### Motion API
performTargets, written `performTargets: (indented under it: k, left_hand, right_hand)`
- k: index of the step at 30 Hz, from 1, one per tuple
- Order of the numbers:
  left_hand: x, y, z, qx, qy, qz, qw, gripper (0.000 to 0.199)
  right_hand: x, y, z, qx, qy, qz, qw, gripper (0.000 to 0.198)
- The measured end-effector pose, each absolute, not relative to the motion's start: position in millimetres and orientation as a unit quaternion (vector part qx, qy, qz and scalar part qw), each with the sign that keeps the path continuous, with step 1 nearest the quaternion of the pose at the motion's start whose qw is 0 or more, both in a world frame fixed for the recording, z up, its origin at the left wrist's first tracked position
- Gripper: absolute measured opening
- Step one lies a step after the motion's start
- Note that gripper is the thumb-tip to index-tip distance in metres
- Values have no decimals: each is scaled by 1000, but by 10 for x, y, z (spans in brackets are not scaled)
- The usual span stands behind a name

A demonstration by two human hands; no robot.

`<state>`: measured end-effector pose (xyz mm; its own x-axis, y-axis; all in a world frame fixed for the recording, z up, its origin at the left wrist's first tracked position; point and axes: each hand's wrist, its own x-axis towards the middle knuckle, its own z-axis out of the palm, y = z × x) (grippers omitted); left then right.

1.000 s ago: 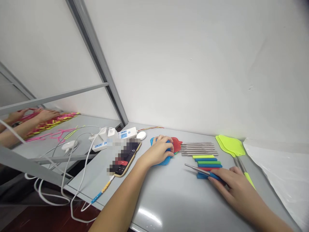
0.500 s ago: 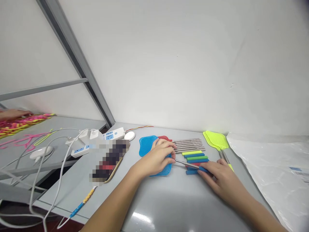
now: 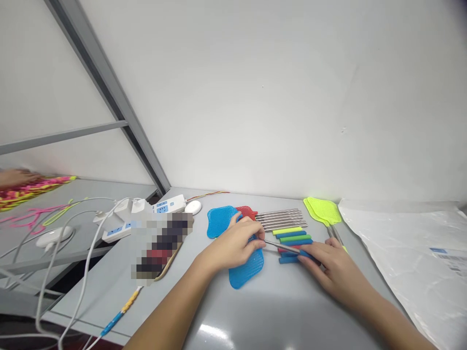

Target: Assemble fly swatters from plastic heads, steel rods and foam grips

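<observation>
My left hand is closed around the neck of a blue mesh fly swatter head, where a thin metal rod meets it. The fingers hide the joint itself. At the rod's other end, my right hand is closed on a blue handle. Just beyond my left hand lie more blue swatter heads and a red swatter head. A row of metal rods lies beside them. Several coloured handle tubes lie between my hands, partly under the held rod.
Yellow-green fly swatters lie at the back right, beside a white plastic bag. On the left are a phone with a cable, power strips and a round white object. Another person's hand rests at far left.
The held blue swatter head has turned, and its end now points more toward me. Both hands keep their hold. The view has shifted slightly.
</observation>
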<state>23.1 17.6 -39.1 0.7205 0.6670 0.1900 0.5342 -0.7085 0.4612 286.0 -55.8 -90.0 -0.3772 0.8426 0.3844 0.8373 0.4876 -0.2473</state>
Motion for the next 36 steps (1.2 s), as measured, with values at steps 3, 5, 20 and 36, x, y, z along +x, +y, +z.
performTargets:
  k: [3,5,20,36]
  left_hand:
    - [244,168,-380,903,327,186,209,5]
    - [249,170,-381,896,331,196,223,7]
    - [248,240,-454,902,316,184,229,6]
    - [504,104,-600,925,347,148,40,31]
  right_hand:
    - [2861,-557,-902,-505,-831,7,232,25]
    - [2870,-551,-914,-507,-830,8,231,26]
    - [2980,-504,-923,-495,-828,-77,252,22]
    - [2992,-473,-924,-467,-830,-96,288,22]
